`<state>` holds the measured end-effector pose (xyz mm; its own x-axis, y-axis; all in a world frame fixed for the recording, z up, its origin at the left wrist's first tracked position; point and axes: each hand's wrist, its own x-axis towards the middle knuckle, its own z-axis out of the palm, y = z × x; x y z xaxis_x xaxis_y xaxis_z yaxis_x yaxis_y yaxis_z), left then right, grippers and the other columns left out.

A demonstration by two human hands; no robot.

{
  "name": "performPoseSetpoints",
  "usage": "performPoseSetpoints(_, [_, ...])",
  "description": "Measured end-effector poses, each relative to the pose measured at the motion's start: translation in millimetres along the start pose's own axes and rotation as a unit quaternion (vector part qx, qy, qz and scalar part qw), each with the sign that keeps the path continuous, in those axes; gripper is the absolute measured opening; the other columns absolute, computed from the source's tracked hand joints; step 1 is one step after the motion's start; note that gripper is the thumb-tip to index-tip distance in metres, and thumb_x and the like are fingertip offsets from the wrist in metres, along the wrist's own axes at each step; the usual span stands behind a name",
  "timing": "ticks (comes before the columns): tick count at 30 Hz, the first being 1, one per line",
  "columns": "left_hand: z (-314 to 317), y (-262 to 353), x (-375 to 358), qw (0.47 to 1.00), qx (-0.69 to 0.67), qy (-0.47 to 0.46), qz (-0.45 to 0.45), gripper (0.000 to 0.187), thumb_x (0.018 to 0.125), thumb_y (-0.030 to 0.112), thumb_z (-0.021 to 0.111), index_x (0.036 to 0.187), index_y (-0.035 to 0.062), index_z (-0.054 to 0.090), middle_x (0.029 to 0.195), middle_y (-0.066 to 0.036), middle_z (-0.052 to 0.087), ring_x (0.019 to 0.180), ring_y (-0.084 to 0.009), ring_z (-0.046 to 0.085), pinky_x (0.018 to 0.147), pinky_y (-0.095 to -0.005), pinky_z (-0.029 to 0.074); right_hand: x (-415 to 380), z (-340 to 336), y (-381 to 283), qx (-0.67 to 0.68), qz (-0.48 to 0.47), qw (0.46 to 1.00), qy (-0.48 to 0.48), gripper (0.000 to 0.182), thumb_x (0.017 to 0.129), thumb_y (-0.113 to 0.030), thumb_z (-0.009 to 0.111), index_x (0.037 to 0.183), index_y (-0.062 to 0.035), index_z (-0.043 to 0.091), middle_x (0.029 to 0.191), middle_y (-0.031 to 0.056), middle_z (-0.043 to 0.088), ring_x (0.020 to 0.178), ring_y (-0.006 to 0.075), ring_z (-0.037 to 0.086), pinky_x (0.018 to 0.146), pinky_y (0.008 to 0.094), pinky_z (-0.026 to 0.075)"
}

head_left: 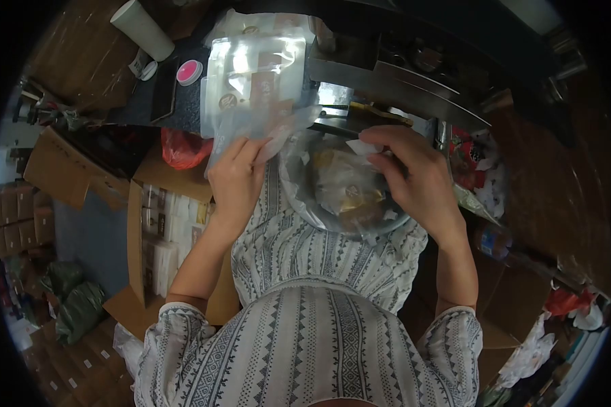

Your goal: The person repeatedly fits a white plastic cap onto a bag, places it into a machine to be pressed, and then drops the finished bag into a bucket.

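Note:
My left hand [236,182] is closed, fingers pinching a translucent plastic bag [288,136] in front of the table edge. Behind that bag lies a stack of clear printed pouches [254,74]. My right hand [417,169] is raised over a round metal bowl [293,197], with thumb and fingers curled around a small white scrap [362,147]. The bowl rests by my lap, lined with clear plastic. Inside it are wrapped packets [346,186] with brownish-yellow parts and some white bits.
A pink-topped round tub [189,72], a dark phone-like slab [164,95] and a white cup [142,30] stand at upper left. An open carton [137,237] of white packets sits left of my lap. A metal-edged machine [421,85] stands ahead.

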<state>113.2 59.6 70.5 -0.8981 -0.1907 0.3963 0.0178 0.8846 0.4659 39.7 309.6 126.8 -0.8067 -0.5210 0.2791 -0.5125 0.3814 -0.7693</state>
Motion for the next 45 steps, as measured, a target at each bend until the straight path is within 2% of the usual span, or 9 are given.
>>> performPoseSetpoints(2, [-3, 6, 3, 0.997, 0.037, 0.041, 0.062, 0.018, 0.079, 0.002, 0.063, 0.095, 0.0076, 0.067, 0.081, -0.009, 0.059, 0.074, -0.0311, 0.06, 0.06, -0.0376, 0.046, 4, 6, 3, -0.103, -0.142, 0.984, 0.038, 0.025, 0.079, 0.0, 0.065, 0.103, -0.0049, 0.062, 0.098, 0.0106, 0.065, 0.09, 0.0295, 0.064, 0.078, 0.0386, 0.052])
performPoseSetpoints(15, [6, -16, 2, 1.0, 0.008, 0.023, 0.005, 0.015, 0.081, 0.003, 0.064, 0.096, 0.0057, 0.066, 0.082, -0.012, 0.057, 0.074, -0.0321, 0.058, 0.065, -0.0392, 0.046, -2, 2, 10, 0.025, 0.011, 0.999, 0.032, 0.025, 0.078, 0.003, 0.064, 0.102, -0.003, 0.062, 0.098, 0.0118, 0.065, 0.09, 0.0317, 0.064, 0.078, 0.0381, 0.053])
performPoseSetpoints(21, [-8, 29, -3, 0.996, -0.043, 0.012, 0.08, 0.013, 0.079, 0.004, 0.067, 0.092, 0.0058, 0.067, 0.079, -0.01, 0.058, 0.069, -0.0296, 0.059, 0.058, -0.036, 0.046, 2, 8, 2, -0.132, -0.127, 0.983, 0.023, 0.025, 0.08, 0.004, 0.063, 0.104, -0.0036, 0.065, 0.106, 0.0095, 0.066, 0.094, 0.0272, 0.064, 0.077, 0.0339, 0.054])
performPoseSetpoints(27, [22, 41, -11, 0.955, -0.214, -0.182, 0.096, 0.011, 0.084, 0.003, 0.064, 0.095, 0.0013, 0.067, 0.079, -0.01, 0.061, 0.064, -0.0215, 0.06, 0.058, -0.0297, 0.046, -8, -6, 11, 0.065, 0.056, 0.991, -0.102, 0.028, 0.081, 0.001, 0.064, 0.109, -0.0038, 0.064, 0.104, 0.0077, 0.067, 0.091, 0.0195, 0.065, 0.08, 0.0311, 0.051])
performPoseSetpoints(32, [55, 58, 29, 0.81, -0.419, -0.352, -0.211, 0.027, 0.091, 0.02, 0.062, 0.099, -0.0057, 0.065, 0.082, -0.011, 0.067, 0.068, -0.0107, 0.064, 0.058, -0.0238, 0.05, -21, -23, 30, -0.042, 0.09, 0.993, 0.057, 0.035, 0.083, -0.004, 0.066, 0.118, -0.0068, 0.06, 0.096, 0.0085, 0.068, 0.084, 0.0159, 0.063, 0.075, 0.0297, 0.05])
performPoseSetpoints(37, [86, 58, 48, 0.733, -0.53, -0.309, -0.296, 0.03, 0.093, 0.024, 0.06, 0.099, -0.0056, 0.065, 0.085, -0.007, 0.066, 0.071, -0.0103, 0.064, 0.061, -0.0228, 0.052, -49, -54, 44, -0.294, 0.152, 0.941, 0.075, 0.031, 0.087, -0.013, 0.063, 0.117, -0.0081, 0.059, 0.098, 0.0146, 0.067, 0.086, 0.0283, 0.065, 0.073, 0.0391, 0.05])
performPoseSetpoints(43, [48, 10, 42, 0.879, -0.418, -0.15, -0.171, 0.039, 0.093, 0.028, 0.06, 0.114, -0.0044, 0.058, 0.101, -0.014, 0.065, 0.091, -0.0197, 0.065, 0.076, -0.0309, 0.053, -57, -69, 121, -0.466, 0.312, 0.826, 0.045, 0.025, 0.086, -0.008, 0.056, 0.111, -0.0082, 0.057, 0.096, 0.024, 0.064, 0.094, 0.0386, 0.062, 0.074, 0.0469, 0.052])
performPoseSetpoints(44, [45, -14, 38, 0.994, -0.081, -0.062, -0.038, 0.041, 0.091, 0.026, 0.062, 0.12, -0.0013, 0.054, 0.109, -0.016, 0.061, 0.101, -0.0246, 0.06, 0.085, -0.0365, 0.048, -56, -67, 116, -0.419, 0.317, 0.85, 0.043, 0.027, 0.085, -0.007, 0.056, 0.112, -0.0078, 0.055, 0.097, 0.0256, 0.063, 0.093, 0.0395, 0.062, 0.073, 0.0475, 0.053])
performPoseSetpoints(45, [45, -31, 32, 0.957, 0.269, 0.035, 0.103, 0.045, 0.089, 0.025, 0.064, 0.125, 0.0018, 0.051, 0.118, -0.018, 0.057, 0.112, -0.0294, 0.055, 0.095, -0.0421, 0.043, -54, -65, 110, -0.417, 0.317, 0.851, 0.042, 0.027, 0.085, -0.007, 0.056, 0.112, -0.0078, 0.055, 0.097, 0.0256, 0.063, 0.093, 0.0395, 0.062, 0.073, 0.0475, 0.053])
